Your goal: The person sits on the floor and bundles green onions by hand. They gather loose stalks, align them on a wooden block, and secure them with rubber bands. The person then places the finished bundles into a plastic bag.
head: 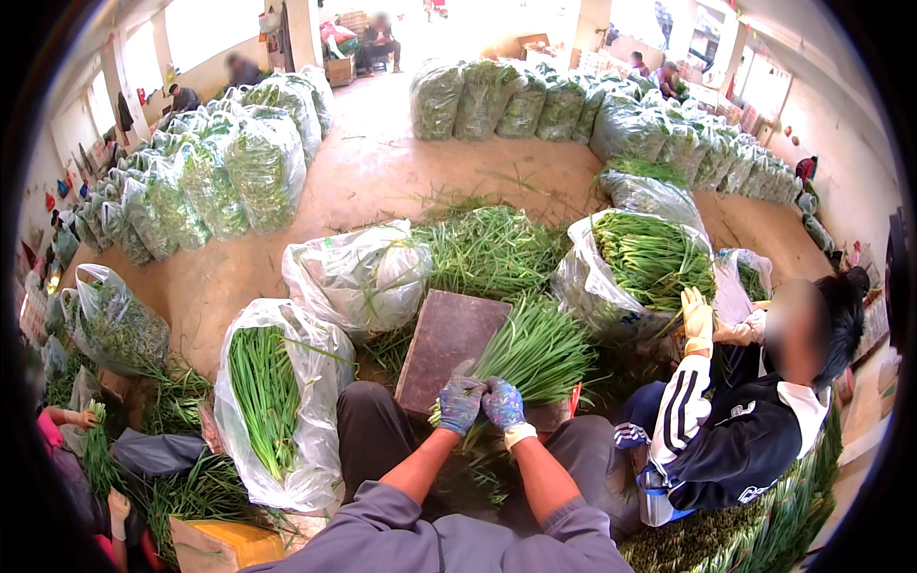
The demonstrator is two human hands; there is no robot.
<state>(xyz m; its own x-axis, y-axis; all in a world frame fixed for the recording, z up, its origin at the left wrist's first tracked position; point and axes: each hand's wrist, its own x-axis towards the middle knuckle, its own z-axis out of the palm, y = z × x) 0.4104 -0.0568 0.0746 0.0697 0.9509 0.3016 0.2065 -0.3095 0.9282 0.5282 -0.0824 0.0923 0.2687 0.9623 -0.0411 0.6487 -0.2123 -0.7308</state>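
Observation:
My left hand (pixel 461 402), in a patterned blue glove, is closed around the lower stems of a bunch of long green stalks (pixel 548 347), probably garlic chives. My right hand (pixel 503 407), gloved alike, curls its fingers on the same bunch, close against the left; its fingertips are partly hidden. The leaves fan out to the upper right, over a dark reddish-brown board (pixel 458 333) lying between my knees. Left of my knee, an open clear plastic bag (pixel 326 379) holds neatly laid green stalks (pixel 265 394).
A co-worker (pixel 752 415) in yellow gloves sits at my right, touching a filled plastic bag (pixel 580 276). Loose greens (pixel 494 251) lie heaped ahead, beside a white plastic bag (pixel 358 276). Another person's hand (pixel 86 417) holds stalks at far left. Packed bags (pixel 261 168) line the floor.

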